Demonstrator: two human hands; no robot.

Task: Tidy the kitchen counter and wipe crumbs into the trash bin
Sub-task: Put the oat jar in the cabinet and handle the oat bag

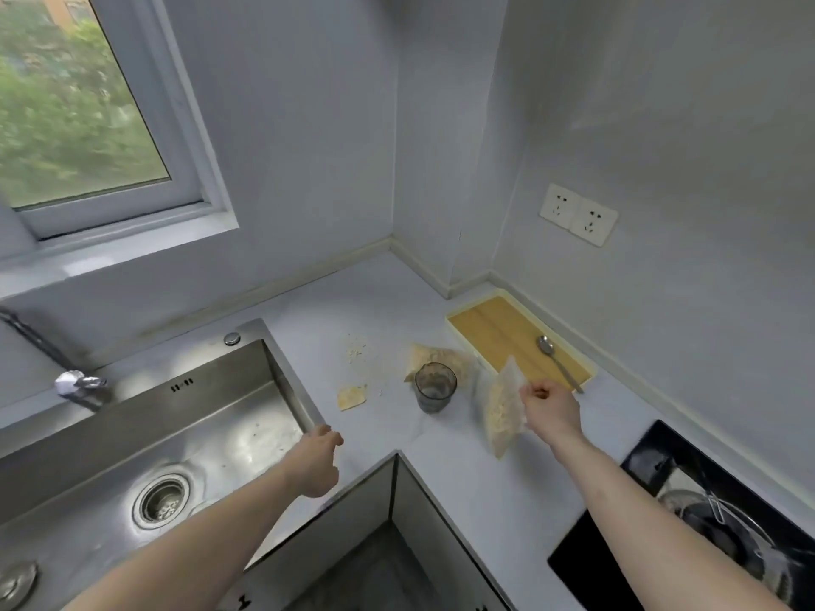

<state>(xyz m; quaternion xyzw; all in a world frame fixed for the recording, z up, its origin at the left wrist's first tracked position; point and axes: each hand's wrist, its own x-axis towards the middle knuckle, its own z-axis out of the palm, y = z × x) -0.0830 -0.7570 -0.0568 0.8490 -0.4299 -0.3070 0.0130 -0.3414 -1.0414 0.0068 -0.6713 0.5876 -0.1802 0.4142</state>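
My right hand (549,405) pinches the top of a clear plastic bag of pale flakes (500,412), which hangs upright just above the counter. To its left stands a smoky glass cup (434,387), with a second flake bag (434,357) lying behind it. Crumbs (356,348) are scattered on the pale counter (463,469), and a small yellowish scrap (351,396) lies nearer the sink. My left hand (319,460) hovers over the counter by the sink's corner, fingers relaxed, holding nothing.
A steel sink (176,456) with its faucet (79,385) fills the left. A wooden cutting board (516,341) with a spoon (558,361) on it lies against the right wall. A black cooktop with a pot (705,518) is at the right front. Wall sockets (577,213) sit above.
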